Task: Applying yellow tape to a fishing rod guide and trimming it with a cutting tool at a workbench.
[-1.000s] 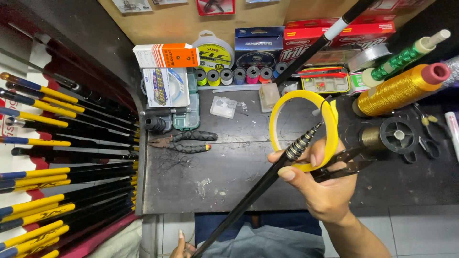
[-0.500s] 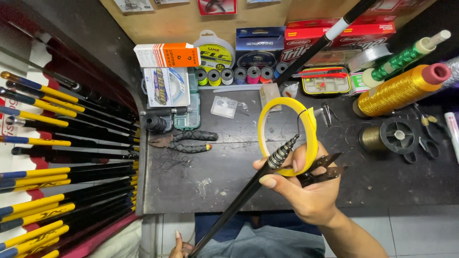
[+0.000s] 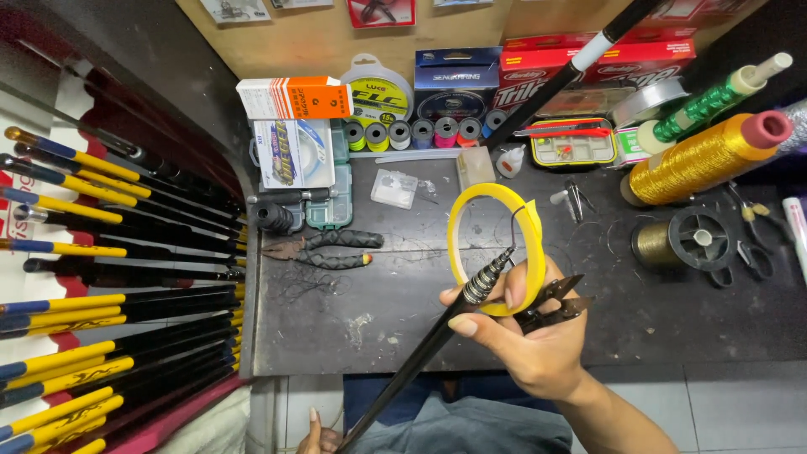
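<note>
My right hand (image 3: 538, 353) is closed around three things over the dark workbench (image 3: 336, 328): the ringed tip end of a black fishing rod (image 3: 420, 357), a yellow ring-shaped tape roll (image 3: 458, 219) and a pair of black snips (image 3: 559, 307). The thumb presses on the rod just below its stacked guide rings. The rod slants down to the bottom edge, where only a few fingers of my left hand (image 3: 315, 435) show beside it. Whether that hand grips the rod is hidden.
Many black, yellow and blue rods (image 3: 101, 277) lie racked at the left. Pliers (image 3: 324, 250), a clear packet (image 3: 393, 187), a gold thread spool (image 3: 698, 155), a green spool (image 3: 714, 99), a black line reel (image 3: 681, 240) and line boxes (image 3: 454, 80) crowd the bench. Another rod (image 3: 580, 67) leans at the back.
My right hand has shifted left and toward me, carrying the rod tip, yellow tape roll and snips with it. The items on the bench have not moved.
</note>
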